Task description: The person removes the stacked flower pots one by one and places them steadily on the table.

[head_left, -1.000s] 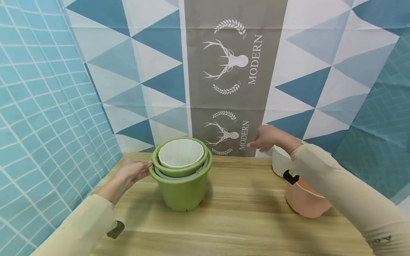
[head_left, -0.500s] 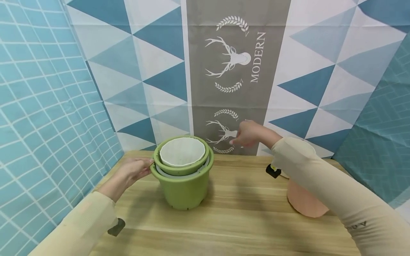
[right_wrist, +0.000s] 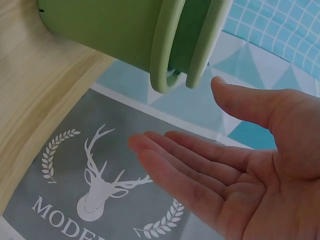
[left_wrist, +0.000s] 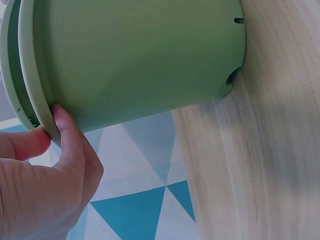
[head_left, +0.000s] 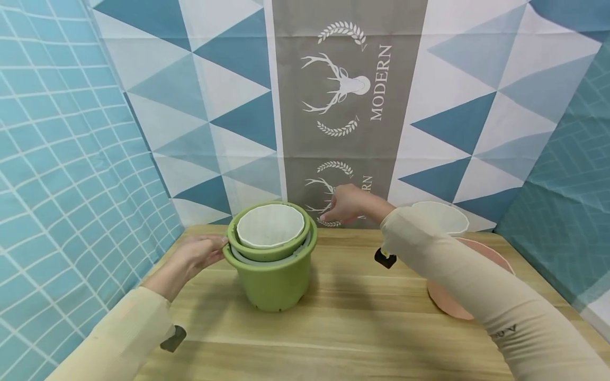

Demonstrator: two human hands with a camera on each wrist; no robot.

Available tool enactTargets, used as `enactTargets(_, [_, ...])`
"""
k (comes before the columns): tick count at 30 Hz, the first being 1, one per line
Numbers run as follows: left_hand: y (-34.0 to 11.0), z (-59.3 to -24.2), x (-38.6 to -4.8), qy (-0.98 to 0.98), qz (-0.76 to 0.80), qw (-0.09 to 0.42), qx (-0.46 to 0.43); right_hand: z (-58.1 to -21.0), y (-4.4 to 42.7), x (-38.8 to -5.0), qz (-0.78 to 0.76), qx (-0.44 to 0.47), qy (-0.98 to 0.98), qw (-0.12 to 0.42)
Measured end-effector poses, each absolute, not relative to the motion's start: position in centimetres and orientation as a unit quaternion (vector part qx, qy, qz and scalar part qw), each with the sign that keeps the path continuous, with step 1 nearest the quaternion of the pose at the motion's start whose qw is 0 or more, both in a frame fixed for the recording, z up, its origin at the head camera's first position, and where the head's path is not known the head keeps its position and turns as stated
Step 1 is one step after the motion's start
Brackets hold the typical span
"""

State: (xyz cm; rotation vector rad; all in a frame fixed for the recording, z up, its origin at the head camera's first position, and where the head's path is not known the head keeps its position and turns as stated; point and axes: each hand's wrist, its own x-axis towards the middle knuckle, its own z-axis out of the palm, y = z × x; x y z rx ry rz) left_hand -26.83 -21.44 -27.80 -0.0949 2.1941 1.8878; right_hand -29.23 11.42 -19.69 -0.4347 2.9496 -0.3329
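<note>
Pinching the outer pot (head_left: 276,288) by its left rim (left_wrist: 31,65) is the left hand (head_left: 197,253); released, the right hand (head_left: 349,205) hovers farther right.

The tabletop (head_left: 343,338) is viewed from the head, forward and down; from each wrist, the outer green pot (head_left: 274,288) is seen close up and sideways, the patterned backdrop (head_left: 295,145) shared behind.

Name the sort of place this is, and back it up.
Probably an indoor work corner, perhaps set up for filming: a wood-grain table stands against a creased, printed deer-and-triangle covering, and nested pots stand on the table.
</note>
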Motion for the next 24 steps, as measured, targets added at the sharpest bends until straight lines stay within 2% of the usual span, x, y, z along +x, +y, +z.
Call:
enactTargets(9, [-21.4, -27.8, -26.8, 0.75, 0.649, 0.123, -0.033, -19.8, 9.5, -29.7, -0.086, -0.171, 0.978, 0.078])
enactTargets(24, [-21.4, -27.8, -26.8, 0.72, 0.681, 0.133, -0.032, -20.1, 7.6, -30.2, -0.063, -0.146, 0.984, 0.083])
